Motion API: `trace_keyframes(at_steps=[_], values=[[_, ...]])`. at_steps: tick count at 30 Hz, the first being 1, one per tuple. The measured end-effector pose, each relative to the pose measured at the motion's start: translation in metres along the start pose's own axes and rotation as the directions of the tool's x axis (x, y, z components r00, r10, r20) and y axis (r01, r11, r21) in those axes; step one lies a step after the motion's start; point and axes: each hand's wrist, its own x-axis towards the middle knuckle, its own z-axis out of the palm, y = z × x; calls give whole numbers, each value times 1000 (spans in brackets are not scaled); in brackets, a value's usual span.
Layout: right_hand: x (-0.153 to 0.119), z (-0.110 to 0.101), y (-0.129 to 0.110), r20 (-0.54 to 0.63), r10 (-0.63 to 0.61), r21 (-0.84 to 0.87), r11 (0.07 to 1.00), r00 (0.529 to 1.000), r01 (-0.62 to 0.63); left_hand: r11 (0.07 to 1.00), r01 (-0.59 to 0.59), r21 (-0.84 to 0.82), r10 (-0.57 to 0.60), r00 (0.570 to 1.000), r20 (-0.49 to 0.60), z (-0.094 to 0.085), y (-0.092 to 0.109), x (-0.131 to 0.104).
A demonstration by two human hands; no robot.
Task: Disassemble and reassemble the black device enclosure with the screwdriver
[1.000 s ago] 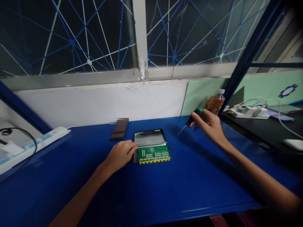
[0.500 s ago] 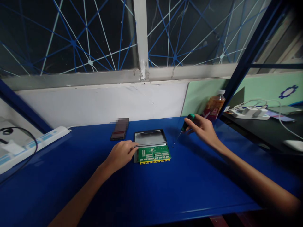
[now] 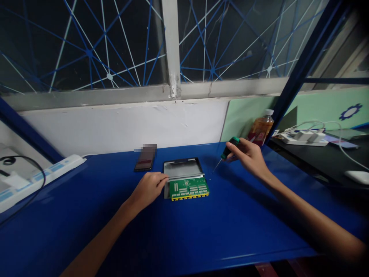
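Observation:
A green circuit board [image 3: 190, 185] with a row of yellow connectors along its near side sits partly out of a flat dark metal case [image 3: 183, 169]. My left hand [image 3: 150, 188] is closed on the left edge of that case, thumb and fingers pinched at its rim. In my right hand [image 3: 250, 156] is a screwdriver [image 3: 231, 147] with a green and black handle, its thin shaft slanting down to the left. Just below the tip, tiny screws [image 3: 210, 179] lie on the table, right of the board. Whether the tip touches anything is too small to tell.
A phone [image 3: 145, 158] lies behind my left hand on the blue table [image 3: 178, 238]. White power strips stand at the left [image 3: 43, 181] and right [image 3: 305, 137]. A drink bottle [image 3: 261, 129] is at the back right, near a blue frame post.
The screwdriver leans over a little more, its handle slightly higher and to the right. The circuit board has shifted slightly right. My left hand has stayed on the case.

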Motion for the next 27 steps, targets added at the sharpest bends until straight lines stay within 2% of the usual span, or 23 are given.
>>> trace_keyframes(at_steps=[6,10,12,16,19,22,27], values=[[0,-2,-13,-16,3,68,998,1000,-2,999,1,-47,-2,1000,-16,2,6,2],[-2,2,-26,-20,6,141,990,1000,-3,999,37,-21,-38,999,-35,-8,13,4],[-2,6,-33,6,11,198,980,1000,-12,998,56,12,-54,994,-97,-16,22,6],[1,20,-46,89,-7,292,956,996,-19,997,-16,-78,12,999,-50,-25,47,20],[3,28,-52,75,-27,338,941,997,0,968,14,-250,-28,998,-52,-18,59,32],[-1,33,-53,53,-33,385,923,998,10,914,51,-403,-85,994,-66,-4,62,35],[-13,32,-45,36,-10,431,902,999,-7,853,38,-521,-102,990,-94,7,60,27]])
